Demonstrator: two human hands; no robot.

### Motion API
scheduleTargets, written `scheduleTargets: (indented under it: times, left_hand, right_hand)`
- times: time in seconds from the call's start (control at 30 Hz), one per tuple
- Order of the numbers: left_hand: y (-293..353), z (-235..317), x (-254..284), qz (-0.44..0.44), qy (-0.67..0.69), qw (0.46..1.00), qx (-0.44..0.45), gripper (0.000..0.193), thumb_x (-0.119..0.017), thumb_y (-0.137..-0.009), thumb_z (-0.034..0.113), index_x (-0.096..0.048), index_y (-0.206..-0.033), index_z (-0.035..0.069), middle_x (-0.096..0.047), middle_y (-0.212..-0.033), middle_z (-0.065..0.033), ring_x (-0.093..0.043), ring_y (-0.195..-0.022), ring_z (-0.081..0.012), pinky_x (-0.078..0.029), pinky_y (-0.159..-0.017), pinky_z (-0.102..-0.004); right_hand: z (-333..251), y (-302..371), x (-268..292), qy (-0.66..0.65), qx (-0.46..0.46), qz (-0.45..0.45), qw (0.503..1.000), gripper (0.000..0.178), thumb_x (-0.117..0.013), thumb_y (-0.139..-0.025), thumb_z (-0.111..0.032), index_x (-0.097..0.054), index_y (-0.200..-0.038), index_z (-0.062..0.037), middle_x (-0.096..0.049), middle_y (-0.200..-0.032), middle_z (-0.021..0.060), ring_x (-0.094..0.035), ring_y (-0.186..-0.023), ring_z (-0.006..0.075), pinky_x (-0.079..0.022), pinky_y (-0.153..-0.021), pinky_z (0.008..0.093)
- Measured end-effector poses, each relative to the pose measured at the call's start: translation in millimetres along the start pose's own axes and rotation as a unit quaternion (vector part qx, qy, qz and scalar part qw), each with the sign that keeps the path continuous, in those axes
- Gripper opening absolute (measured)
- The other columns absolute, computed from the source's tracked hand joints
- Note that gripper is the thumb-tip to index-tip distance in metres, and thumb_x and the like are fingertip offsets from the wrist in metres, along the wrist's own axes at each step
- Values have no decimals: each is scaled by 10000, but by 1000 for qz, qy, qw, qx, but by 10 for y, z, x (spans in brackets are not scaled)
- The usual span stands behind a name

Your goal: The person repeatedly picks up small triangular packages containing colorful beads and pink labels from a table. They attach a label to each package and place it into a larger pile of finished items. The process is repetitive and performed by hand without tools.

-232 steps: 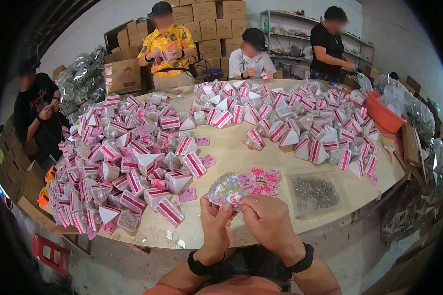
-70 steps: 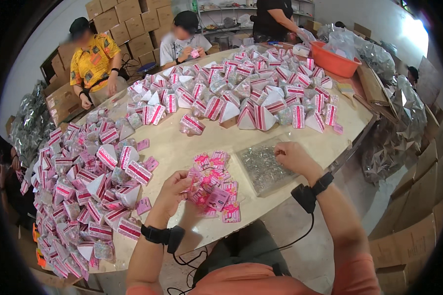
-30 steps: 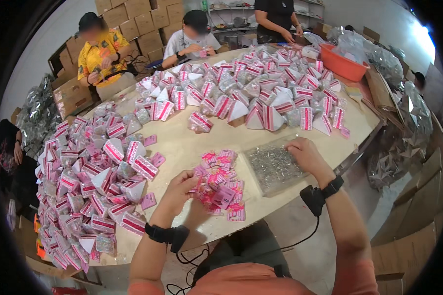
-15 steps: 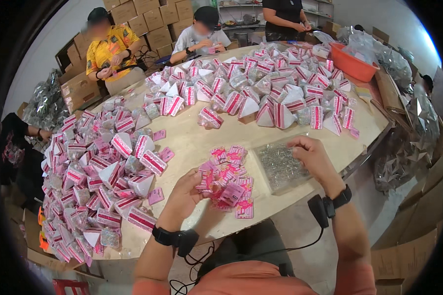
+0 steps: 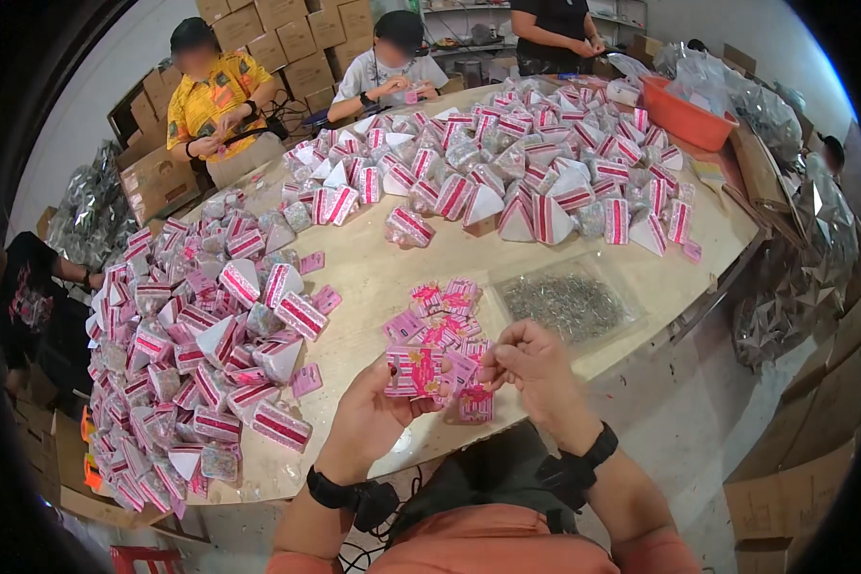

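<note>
My left hand (image 5: 373, 409) grips a pink-and-white striped card (image 5: 414, 371), holding it up over the table near its front edge. Close to the right side of that card, my right hand (image 5: 536, 368) has thumb and fingertips pinched together; whatever is between them is too small to make out. Behind and beneath the hands lie loose pink cards (image 5: 460, 295), overlapping in a small heap. A clear plastic bag (image 5: 628, 306) lies flat beyond my right hand, full of small thin metal pieces (image 5: 562, 300).
Wedge-shaped packs with pink and white bands fill the table's left side (image 5: 215, 340) and far side (image 5: 545, 182). An orange tub (image 5: 684, 115) stands at the far right. Co-workers (image 5: 220, 91) are around the far and left edges. Cardboard boxes (image 5: 297, 38) are stacked behind.
My right hand has moved from the bag of metal pieces, left and nearer, to beside the card. My left hand now holds a striped card raised and facing up.
</note>
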State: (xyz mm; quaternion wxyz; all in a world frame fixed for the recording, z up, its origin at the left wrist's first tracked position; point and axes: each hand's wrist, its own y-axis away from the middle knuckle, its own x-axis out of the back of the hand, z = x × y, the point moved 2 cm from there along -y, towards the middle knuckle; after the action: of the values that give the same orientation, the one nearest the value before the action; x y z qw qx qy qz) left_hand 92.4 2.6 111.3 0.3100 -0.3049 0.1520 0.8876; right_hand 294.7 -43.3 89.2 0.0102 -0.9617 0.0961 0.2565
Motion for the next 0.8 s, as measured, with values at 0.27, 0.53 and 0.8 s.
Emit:
scheduleTargets:
  times: [0.27, 0.53, 0.8]
  left_hand:
    - [-20, -117, -57, -13, 19, 1000, 6, 496, -400, -956, 337, -440, -1287, -30, -569, -1205, -216, -592, -1054, -337, -477, -885, -469]
    - [-61, -219, -50, -20, 24, 999, 22, 473, -399, -954, 330, -463, -1269, -17, -568, -1223, -178, -584, -1077, -323, -477, -896, -463]
    - [74, -222, -3, 113, -230, 966, -31, 345, -463, -932, 195, -500, -1208, -9, -596, -1097, -104, -590, -995, -225, -471, -856, -341]
  right_hand:
    - [293, 0, 8, -49, -34, -43, 997, 81, -599, -882, -75, -548, -928, -31, -604, -897, 81, -602, -795, 184, -480, -666, 280]
    - [226, 63, -140, -221, -44, -66, 972, 122, -601, -893, -122, -564, -949, -20, -603, -929, 75, -584, -832, 171, -497, -737, 312]
    - [160, 90, -278, -246, -30, -50, 967, 121, -588, -901, -106, -573, -965, -4, -609, -955, 70, -573, -837, 143, -486, -762, 282]
